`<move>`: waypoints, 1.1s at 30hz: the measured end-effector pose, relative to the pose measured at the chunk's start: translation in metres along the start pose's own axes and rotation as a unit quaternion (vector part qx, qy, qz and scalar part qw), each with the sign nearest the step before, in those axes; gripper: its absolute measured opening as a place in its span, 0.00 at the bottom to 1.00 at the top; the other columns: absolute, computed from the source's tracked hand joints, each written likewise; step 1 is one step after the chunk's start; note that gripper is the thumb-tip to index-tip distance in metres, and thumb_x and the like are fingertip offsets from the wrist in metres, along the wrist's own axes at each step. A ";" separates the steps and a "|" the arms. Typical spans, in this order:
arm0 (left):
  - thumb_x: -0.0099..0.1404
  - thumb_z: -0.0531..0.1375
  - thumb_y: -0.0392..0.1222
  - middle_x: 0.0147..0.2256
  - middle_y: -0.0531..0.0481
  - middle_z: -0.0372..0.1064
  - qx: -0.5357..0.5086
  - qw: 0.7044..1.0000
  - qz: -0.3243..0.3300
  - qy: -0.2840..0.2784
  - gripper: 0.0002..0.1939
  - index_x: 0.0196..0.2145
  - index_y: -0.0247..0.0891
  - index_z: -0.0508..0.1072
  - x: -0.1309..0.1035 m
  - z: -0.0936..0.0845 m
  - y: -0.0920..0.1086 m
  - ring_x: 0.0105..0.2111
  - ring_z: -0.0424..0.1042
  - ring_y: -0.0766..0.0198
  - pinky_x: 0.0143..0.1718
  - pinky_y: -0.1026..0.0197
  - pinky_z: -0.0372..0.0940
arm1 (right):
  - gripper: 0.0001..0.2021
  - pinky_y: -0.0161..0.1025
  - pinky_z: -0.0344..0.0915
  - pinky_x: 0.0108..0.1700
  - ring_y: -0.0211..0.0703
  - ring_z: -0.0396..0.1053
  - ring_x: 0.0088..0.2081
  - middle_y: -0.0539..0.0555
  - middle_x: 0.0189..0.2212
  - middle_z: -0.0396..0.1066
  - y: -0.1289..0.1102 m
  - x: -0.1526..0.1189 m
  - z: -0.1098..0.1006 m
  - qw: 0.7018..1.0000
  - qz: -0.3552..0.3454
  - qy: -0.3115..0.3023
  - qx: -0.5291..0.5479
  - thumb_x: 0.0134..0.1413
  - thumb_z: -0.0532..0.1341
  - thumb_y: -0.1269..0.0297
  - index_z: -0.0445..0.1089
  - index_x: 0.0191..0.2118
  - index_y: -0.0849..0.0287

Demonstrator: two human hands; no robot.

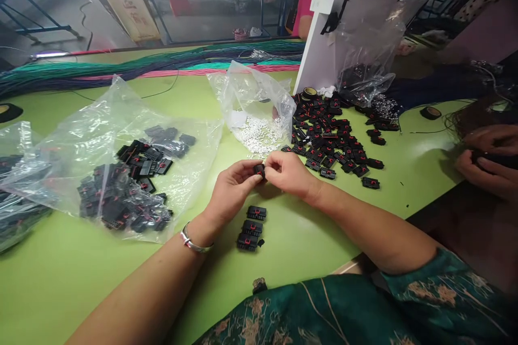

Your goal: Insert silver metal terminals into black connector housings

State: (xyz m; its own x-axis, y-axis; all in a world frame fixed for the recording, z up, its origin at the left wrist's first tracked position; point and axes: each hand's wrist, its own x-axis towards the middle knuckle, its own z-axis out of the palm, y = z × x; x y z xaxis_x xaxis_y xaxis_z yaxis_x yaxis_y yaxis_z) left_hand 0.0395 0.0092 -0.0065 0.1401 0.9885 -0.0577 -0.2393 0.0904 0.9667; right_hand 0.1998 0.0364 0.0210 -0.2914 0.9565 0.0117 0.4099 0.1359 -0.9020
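Observation:
Between the thumb and fingers of my left hand [234,186] is a black connector housing [259,172] with a red clip. My right hand [289,175] is pinched closed at the housing's right end; whether a small part sits in its fingertips is hidden. Just below my hands, three similar black connector housings [250,228] with red clips lie in a column on the green table. Beyond my hands, an open clear bag [259,97] holds many small white pieces [259,135].
A heap of black connector housings [327,135] lies right of the bag, beside a white divider panel [348,16]. Another clear bag [105,118] with black housings spreads at left. Bundled wires [174,59] run along the back. A co-worker's hands [491,159] are at far right.

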 end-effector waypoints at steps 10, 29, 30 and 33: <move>0.52 0.72 0.39 0.32 0.50 0.78 -0.097 0.994 -0.036 -0.023 0.19 0.42 0.37 0.75 0.002 -0.003 0.000 0.29 0.76 0.66 0.37 0.61 0.71 | 0.05 0.29 0.62 0.16 0.30 0.60 0.13 0.44 0.15 0.64 -0.003 -0.002 0.001 0.986 0.073 -0.040 0.143 0.48 0.59 0.65 0.64 0.26 0.59; 0.55 0.69 0.40 0.36 0.47 0.78 -0.035 0.999 -0.001 -0.028 0.21 0.46 0.37 0.74 -0.002 0.002 0.000 0.34 0.76 0.64 0.42 0.59 0.70 | 0.12 0.31 0.55 0.15 0.31 0.58 0.14 0.45 0.18 0.64 -0.009 -0.008 0.000 0.994 0.052 -0.026 0.097 0.49 0.63 0.55 0.65 0.29 0.58; 0.55 0.69 0.40 0.35 0.48 0.77 -0.012 1.000 0.004 -0.028 0.22 0.48 0.37 0.73 -0.002 0.005 0.002 0.34 0.75 0.64 0.42 0.59 0.70 | 0.11 0.31 0.54 0.15 0.31 0.57 0.15 0.45 0.18 0.64 -0.010 -0.008 0.000 0.996 0.051 -0.016 0.069 0.48 0.64 0.57 0.65 0.28 0.58; 0.57 0.66 0.41 0.30 0.49 0.76 0.119 0.992 0.039 -0.030 0.22 0.49 0.38 0.72 -0.001 0.001 0.019 0.30 0.73 0.63 0.38 0.58 0.69 | 0.12 0.33 0.55 0.18 0.32 0.57 0.16 0.46 0.17 0.63 -0.013 -0.006 -0.012 0.999 0.045 -0.018 0.008 0.49 0.63 0.56 0.66 0.26 0.59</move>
State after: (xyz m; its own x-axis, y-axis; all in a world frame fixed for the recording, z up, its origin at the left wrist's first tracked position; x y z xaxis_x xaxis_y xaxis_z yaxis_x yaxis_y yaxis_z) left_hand 0.0357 0.0096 0.0119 0.1889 0.9816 0.0281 -0.0200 -0.0248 0.9995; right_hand 0.2068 0.0323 0.0377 -0.2848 0.9548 -0.0849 0.4226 0.0456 -0.9052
